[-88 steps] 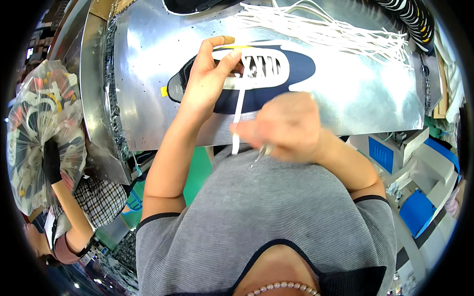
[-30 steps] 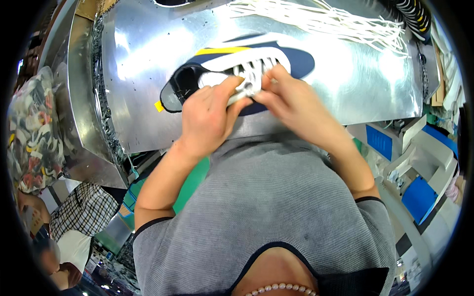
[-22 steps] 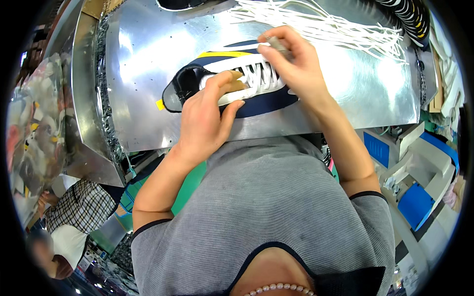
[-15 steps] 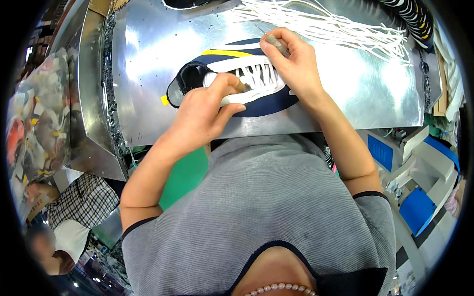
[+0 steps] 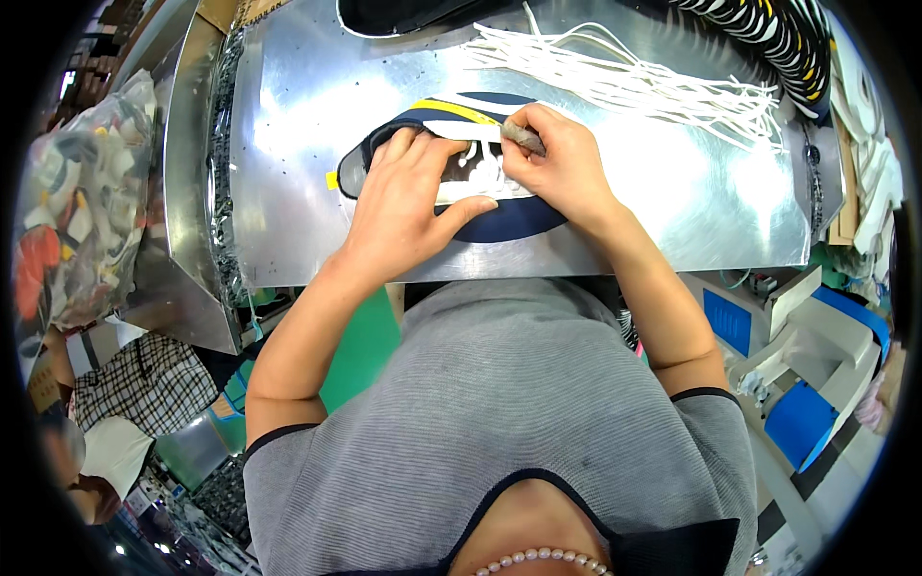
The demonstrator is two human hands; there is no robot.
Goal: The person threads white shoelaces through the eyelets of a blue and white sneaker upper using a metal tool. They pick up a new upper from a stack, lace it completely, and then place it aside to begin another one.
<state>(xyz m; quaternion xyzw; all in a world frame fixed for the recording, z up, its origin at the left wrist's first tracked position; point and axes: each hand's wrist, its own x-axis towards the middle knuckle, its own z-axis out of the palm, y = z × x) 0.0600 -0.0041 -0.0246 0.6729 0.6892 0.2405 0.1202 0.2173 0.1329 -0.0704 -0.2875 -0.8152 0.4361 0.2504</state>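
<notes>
A navy shoe upper (image 5: 514,219) with white eyelet strips, white laces and a yellow stripe lies flat on the metal bench, its dark collar toward the left. Over its collar end, my left hand (image 5: 399,197) grips the upper, fingers at the far side of the opening and thumb on the near edge. My right hand (image 5: 562,163) is closed around a short grey-brown wrapped handle (image 5: 523,137) at the far eyelet strip. The handle's working tip is hidden. White lace (image 5: 471,154) loops across the opening between my hands.
Loose white laces (image 5: 624,82) lie in a bundle behind the upper. A black shoe part (image 5: 403,14) sits at the far edge, and striped uppers (image 5: 783,43) are stacked far right. A clear bag of scraps (image 5: 91,202) stands left of the metal bench (image 5: 288,211). Another person is at lower left.
My left hand has opened from a pinch and spread over the upper's collar end. My right hand has come down and nearer with the wrapped handle, to the far eyelet strip.
</notes>
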